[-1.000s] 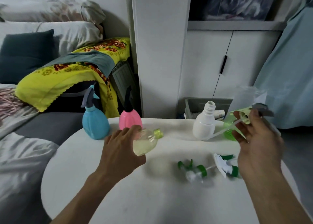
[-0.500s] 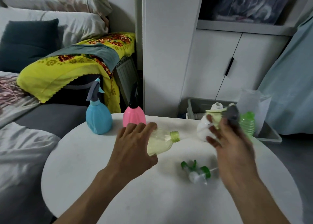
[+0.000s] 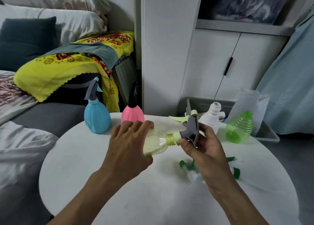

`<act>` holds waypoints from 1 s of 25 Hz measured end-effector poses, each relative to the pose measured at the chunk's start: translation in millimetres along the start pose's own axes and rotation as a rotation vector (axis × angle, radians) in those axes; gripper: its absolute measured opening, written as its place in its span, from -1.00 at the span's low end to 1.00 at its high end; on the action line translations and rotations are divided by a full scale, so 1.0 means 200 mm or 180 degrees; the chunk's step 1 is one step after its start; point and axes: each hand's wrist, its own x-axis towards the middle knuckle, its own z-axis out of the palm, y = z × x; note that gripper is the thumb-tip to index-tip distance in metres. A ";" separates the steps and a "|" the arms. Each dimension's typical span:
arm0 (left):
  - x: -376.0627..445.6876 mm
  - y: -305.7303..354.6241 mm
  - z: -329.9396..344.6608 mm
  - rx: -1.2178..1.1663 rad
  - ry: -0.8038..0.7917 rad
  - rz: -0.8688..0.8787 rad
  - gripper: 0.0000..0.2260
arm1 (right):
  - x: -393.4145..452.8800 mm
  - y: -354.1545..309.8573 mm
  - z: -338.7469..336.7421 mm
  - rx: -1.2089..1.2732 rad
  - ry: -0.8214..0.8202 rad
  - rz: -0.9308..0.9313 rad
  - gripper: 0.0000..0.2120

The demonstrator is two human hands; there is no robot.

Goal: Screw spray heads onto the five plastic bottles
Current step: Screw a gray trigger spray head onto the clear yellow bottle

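My left hand (image 3: 129, 146) grips a pale yellow clear bottle (image 3: 156, 144), held on its side above the white round table (image 3: 119, 199). My right hand (image 3: 203, 146) holds a grey and light-green spray head (image 3: 189, 129) with its collar against the bottle's neck. A blue bottle (image 3: 96, 118) and a pink bottle (image 3: 132, 115) stand at the back with spray heads on. A white bottle (image 3: 211, 117) and a green ribbed bottle (image 3: 238, 129) stand at the right with bare necks. Two green spray heads (image 3: 186, 164) lie on the table, partly hidden under my right forearm.
A grey bin (image 3: 265, 131) sits behind the table on the right, beside a clear plastic bag (image 3: 248, 102). White cabinets (image 3: 212, 63) rise behind. A sofa with a yellow cloth (image 3: 68, 66) and cushions lies to the left.
My right hand carried the grey spray head leftward from beside the white bottle to the yellow bottle's neck. My left hand kept its hold on the bottle and tipped its neck toward the right.
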 end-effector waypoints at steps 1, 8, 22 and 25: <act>0.00 0.00 0.00 0.0035 -0.0025 0.0009 -0.28 | -0.01 0.00 0.00 0.0018 -0.0025 -0.0049 -0.45; -0.01 -0.01 -0.02 -0.0066 -0.0209 0.0020 -0.36 | -0.02 -0.05 -0.03 -0.2210 -0.0174 -0.1021 -0.64; -0.03 -0.10 -0.03 -0.0548 -0.1311 0.0332 -0.34 | -0.07 -0.02 -0.12 -0.3341 -0.0971 -0.1517 -0.70; -0.03 -0.11 -0.06 -0.0643 -0.1631 0.0262 -0.35 | -0.06 -0.04 -0.12 -0.3312 -0.1028 -0.1725 -0.74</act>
